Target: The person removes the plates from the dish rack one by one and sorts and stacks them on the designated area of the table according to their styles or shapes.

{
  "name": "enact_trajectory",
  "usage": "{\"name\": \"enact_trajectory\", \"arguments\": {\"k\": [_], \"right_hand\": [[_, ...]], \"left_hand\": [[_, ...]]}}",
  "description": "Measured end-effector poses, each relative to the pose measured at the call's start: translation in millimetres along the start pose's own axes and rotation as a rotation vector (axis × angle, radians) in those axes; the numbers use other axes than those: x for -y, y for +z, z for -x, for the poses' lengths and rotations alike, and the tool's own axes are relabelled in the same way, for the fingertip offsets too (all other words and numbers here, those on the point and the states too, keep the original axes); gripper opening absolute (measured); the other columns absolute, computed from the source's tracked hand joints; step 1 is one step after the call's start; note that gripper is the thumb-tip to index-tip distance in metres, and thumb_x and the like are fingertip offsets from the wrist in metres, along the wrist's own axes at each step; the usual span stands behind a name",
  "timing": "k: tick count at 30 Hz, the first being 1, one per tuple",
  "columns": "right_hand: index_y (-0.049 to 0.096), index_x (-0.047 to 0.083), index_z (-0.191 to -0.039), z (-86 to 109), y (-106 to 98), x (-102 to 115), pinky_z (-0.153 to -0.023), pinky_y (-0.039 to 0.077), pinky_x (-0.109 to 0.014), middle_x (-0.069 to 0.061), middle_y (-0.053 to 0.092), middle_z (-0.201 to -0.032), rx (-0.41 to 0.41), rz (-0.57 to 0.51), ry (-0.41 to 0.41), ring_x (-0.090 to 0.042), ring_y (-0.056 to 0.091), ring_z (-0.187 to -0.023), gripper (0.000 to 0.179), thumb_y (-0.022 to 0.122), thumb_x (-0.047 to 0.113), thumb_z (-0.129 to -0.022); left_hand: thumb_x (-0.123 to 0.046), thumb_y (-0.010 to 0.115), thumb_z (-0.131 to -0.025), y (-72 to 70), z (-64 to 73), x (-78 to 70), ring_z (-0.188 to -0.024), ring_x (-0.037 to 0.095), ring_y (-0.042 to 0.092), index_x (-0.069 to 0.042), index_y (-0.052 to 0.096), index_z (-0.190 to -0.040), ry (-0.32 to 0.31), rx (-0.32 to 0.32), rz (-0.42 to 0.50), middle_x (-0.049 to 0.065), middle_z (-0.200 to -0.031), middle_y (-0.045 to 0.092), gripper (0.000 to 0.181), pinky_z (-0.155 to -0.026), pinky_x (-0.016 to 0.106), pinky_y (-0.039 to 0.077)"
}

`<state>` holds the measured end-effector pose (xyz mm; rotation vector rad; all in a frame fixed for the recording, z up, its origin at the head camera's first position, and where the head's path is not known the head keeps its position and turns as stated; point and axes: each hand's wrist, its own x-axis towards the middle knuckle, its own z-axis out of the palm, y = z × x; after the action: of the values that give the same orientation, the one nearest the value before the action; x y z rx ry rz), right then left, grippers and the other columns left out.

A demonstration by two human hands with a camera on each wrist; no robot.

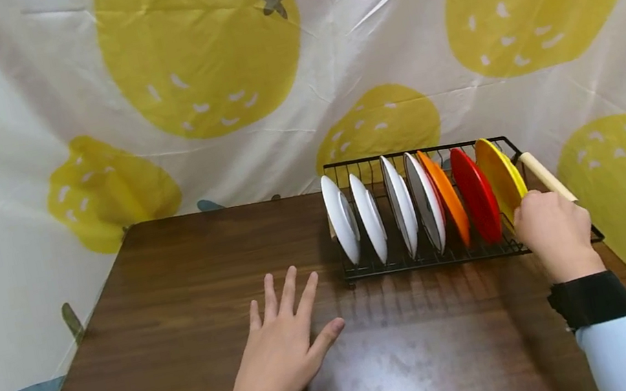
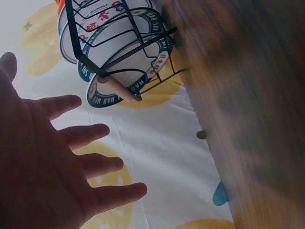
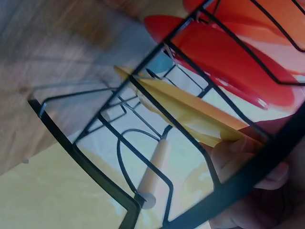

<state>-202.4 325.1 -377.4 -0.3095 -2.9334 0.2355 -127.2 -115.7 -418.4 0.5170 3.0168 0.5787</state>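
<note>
At the right end of a black wire dish rack (image 1: 426, 265), my right hand (image 1: 554, 230) pinches the near edge of a yellow plate (image 1: 499, 171). In the right wrist view, the fingers (image 3: 233, 155) curl over that plate's edge behind a black bar. A red plate (image 1: 475, 195) stands upright just left of it, followed by an orange plate (image 1: 444, 197). Several white plates (image 1: 368, 217) fill the left part; the left wrist view shows dark patterned rims on them. My left hand (image 1: 284, 354) hovers with fingers spread, left of and nearer than the rack, holding nothing.
The rack stands at the back right of a dark brown wooden table (image 1: 186, 330). Pale wooden handles, one seen at the right end (image 1: 547, 176), sit on the rack's ends. A white cloth with yellow fruit prints (image 1: 256, 156) hangs behind and beside the table.
</note>
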Motion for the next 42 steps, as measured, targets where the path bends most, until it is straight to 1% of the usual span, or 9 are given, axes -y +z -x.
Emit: {"name": "enact_trajectory", "arguments": {"k": [6, 12, 19, 23, 27, 31, 36, 39, 42], "right_hand": [[0.059, -0.012, -0.079, 0.4, -12.8, 0.6, -0.045, 0.046, -0.061, -0.034, 0.060, -0.071, -0.092, -0.033, -0.036, -0.049, 0.059, -0.058, 0.043, 0.042, 0.018, -0.105], [0.054, -0.018, -0.092, 12.2, -31.8, 16.7, -0.049, 0.043, -0.063, -0.042, 0.058, -0.079, -0.185, -0.080, 0.001, -0.057, 0.059, -0.064, 0.043, 0.038, 0.020, -0.106], [0.052, -0.012, -0.088, 44.5, -62.3, 45.6, -0.047, 0.036, -0.055, -0.033, 0.053, -0.071, -0.413, -0.231, -0.038, -0.055, 0.056, -0.061, 0.042, 0.040, 0.021, -0.109], [0.052, -0.002, -0.074, 62.0, -71.9, 61.0, -0.044, 0.030, -0.038, -0.017, 0.049, -0.061, -0.513, -0.380, -0.114, -0.034, 0.046, -0.048, 0.041, 0.047, 0.020, -0.108], [0.062, 0.003, -0.077, 78.2, -72.5, 75.9, -0.042, 0.035, -0.024, 0.000, 0.054, -0.057, -0.440, -0.638, -0.200, -0.013, 0.046, -0.043, 0.040, 0.053, 0.022, -0.111], [0.066, -0.001, -0.092, 91.9, -63.9, 93.4, -0.045, 0.048, -0.023, 0.002, 0.060, -0.063, -0.263, -0.944, -0.303, -0.013, 0.055, -0.047, 0.030, 0.053, 0.017, -0.112], [0.066, -0.005, -0.097, 108.3, -48.9, 111.2, -0.043, 0.048, -0.032, -0.006, 0.061, -0.065, -0.035, -1.215, -0.375, -0.021, 0.053, -0.047, 0.027, 0.052, 0.013, -0.113], [0.065, -0.006, -0.101, 114.9, -41.8, 117.5, -0.042, 0.045, -0.034, -0.007, 0.060, -0.066, 0.058, -1.276, -0.417, -0.021, 0.051, -0.047, 0.026, 0.050, 0.012, -0.113], [0.064, -0.007, -0.102, 118.8, -34.9, 122.2, -0.041, 0.044, -0.034, -0.006, 0.060, -0.067, 0.105, -1.300, -0.470, -0.020, 0.051, -0.048, 0.025, 0.048, 0.009, -0.113]], "left_hand": [[-0.077, 0.033, -0.104, -1.5, -1.5, 0.5, -0.166, 0.042, -0.007, -0.030, 0.017, -0.171, -0.007, 0.020, 0.008, 0.006, -0.181, 0.001, 0.083, -0.130, 0.075, 0.012], [-0.077, 0.032, -0.104, -2.1, 0.1, 2.1, -0.167, 0.042, 0.001, -0.030, 0.016, -0.172, -0.019, 0.027, 0.019, 0.008, -0.181, 0.008, 0.084, -0.129, 0.075, 0.015], [-0.073, 0.034, -0.106, -1.1, 0.0, 2.0, -0.167, 0.040, 0.015, -0.029, 0.018, -0.172, -0.002, 0.024, 0.033, 0.010, -0.180, 0.019, 0.081, -0.127, 0.075, 0.022], [-0.062, 0.048, -0.108, -3.2, -3.3, 0.9, -0.158, 0.037, 0.041, -0.020, 0.037, -0.167, 0.136, -0.131, -0.007, 0.011, -0.169, 0.044, 0.073, -0.124, 0.065, 0.038], [-0.043, 0.069, -0.103, -6.6, -7.2, -2.6, -0.135, 0.030, 0.066, -0.012, 0.059, -0.151, 0.338, -0.389, 0.031, 0.009, -0.145, 0.069, 0.058, -0.111, 0.050, 0.057], [-0.028, 0.077, -0.099, -12.0, -11.3, -8.9, -0.123, 0.024, 0.073, -0.009, 0.066, -0.142, 0.449, -0.489, 0.244, 0.008, -0.133, 0.075, 0.048, -0.104, 0.041, 0.061], [-0.013, 0.072, -0.102, -22.4, -13.8, -21.6, -0.111, 0.024, 0.077, -0.006, 0.063, -0.143, 0.466, -0.360, 0.642, 0.011, -0.126, 0.077, 0.043, -0.094, 0.035, 0.066], [-0.009, 0.066, -0.105, -29.1, -14.1, -29.9, -0.103, 0.026, 0.079, -0.005, 0.059, -0.146, 0.450, -0.275, 0.877, 0.017, -0.126, 0.076, 0.041, -0.082, 0.035, 0.068], [-0.007, 0.063, -0.107, -33.5, -15.3, -35.7, -0.087, 0.024, 0.079, -0.002, 0.058, -0.142, 0.452, -0.262, 1.056, 0.025, -0.118, 0.076, 0.036, -0.068, 0.038, 0.068]]}}
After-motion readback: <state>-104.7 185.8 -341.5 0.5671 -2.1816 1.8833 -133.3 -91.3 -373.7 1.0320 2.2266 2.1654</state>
